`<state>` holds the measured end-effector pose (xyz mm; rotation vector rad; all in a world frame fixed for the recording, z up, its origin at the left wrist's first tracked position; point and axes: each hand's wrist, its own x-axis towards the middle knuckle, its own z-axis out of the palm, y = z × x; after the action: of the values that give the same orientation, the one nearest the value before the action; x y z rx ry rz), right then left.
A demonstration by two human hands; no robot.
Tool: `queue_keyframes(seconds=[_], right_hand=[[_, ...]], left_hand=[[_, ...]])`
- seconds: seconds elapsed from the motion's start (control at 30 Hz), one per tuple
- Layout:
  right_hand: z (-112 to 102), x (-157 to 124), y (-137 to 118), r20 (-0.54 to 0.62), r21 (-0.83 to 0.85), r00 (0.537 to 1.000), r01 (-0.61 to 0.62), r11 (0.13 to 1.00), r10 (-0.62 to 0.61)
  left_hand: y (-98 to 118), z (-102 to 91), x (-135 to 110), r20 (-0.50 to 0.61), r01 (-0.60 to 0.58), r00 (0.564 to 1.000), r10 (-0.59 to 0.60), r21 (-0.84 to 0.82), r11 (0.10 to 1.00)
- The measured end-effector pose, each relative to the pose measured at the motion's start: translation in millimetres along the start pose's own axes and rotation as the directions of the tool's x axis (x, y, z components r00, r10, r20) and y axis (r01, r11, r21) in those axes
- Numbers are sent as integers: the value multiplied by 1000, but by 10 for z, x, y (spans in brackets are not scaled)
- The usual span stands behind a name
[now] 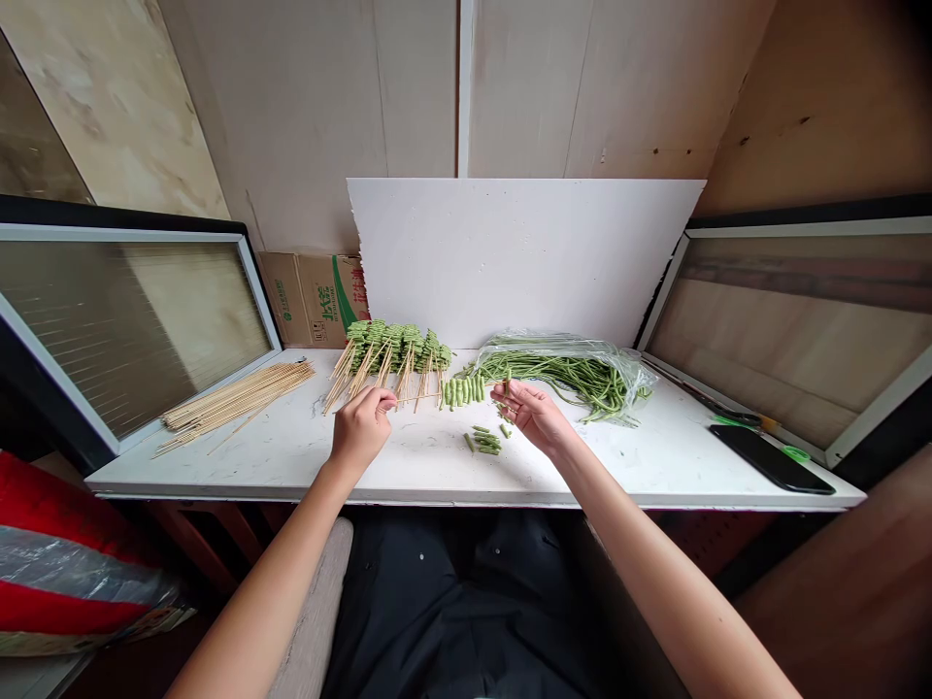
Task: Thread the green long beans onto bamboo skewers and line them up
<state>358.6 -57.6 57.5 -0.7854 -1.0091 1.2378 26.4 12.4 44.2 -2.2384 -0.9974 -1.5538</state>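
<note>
My left hand (362,427) is closed in a pinch around the blunt end of a bamboo skewer (416,396), which lies almost level above the table. A row of short green bean pieces (463,391) is threaded side by side along its right part. At the skewer's tip, my right hand (537,415) pinches a small bean piece (508,383) between thumb and fingers; whether the point has entered it I cannot tell. Several loose cut bean pieces (484,442) lie on the white tabletop below the skewer.
Finished bean skewers (393,349) are piled behind my left hand. Bare skewers (233,403) lie at the left. Long green beans (575,374) in clear plastic lie at the back right. A black phone (770,458) rests near the right edge. A cardboard box (306,296) and white board (524,257) stand behind.
</note>
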Motion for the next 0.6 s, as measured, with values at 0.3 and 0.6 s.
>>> queue_keyframes(seconds=[0.3, 0.6], right_hand=[[-35, 28, 27, -27, -14, 999, 23, 1000, -23], [32, 13, 51, -108, -4, 994, -5, 1000, 5]], left_hand=[[0, -4, -4, 12, 9, 1000, -9, 31, 999], [-9, -12, -13, 13, -26, 1000, 26, 33, 999]])
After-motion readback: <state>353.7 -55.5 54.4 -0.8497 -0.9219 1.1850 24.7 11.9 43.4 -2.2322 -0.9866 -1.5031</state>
